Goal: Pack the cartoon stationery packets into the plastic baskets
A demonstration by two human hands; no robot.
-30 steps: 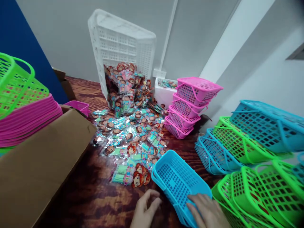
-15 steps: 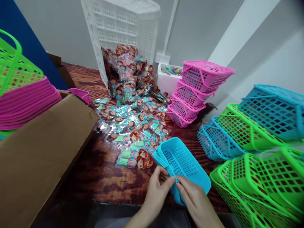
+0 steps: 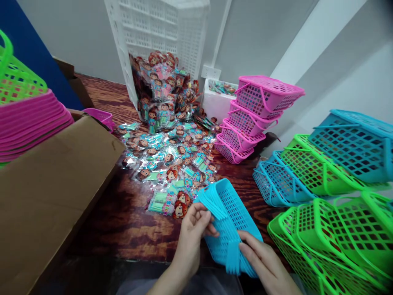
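A nested stack of light blue plastic baskets point(image 3: 238, 207) is tilted at the table's front edge, its side turned up toward me. Several folded handles lie bundled along that side. My left hand point(image 3: 196, 225) is closed at the stack's left side, its curled fingers against the handles and lattice wall; the fingertips are partly hidden. With thumb and index finger, my right hand point(image 3: 260, 254) pinches the near rim beside the lower end of the handles. Just left of the stack lie clear packets point(image 3: 164, 203) with green sticks and cartoon heads.
Many more packets spread back toward a tipped white crate point(image 3: 150, 28). A cardboard box point(image 3: 58, 176) and stacked pink baskets point(image 3: 33, 127) stand left. Filled pink baskets point(image 3: 245, 123), blue baskets point(image 3: 276, 180) and green baskets point(image 3: 334, 233) crowd the right side. A white foam box point(image 3: 215, 102) is behind.
The blue stack has tipped over, so its side and handle bundle now show. My left hand has moved slightly left and up, and my right hand slightly right and down, apart from each other.
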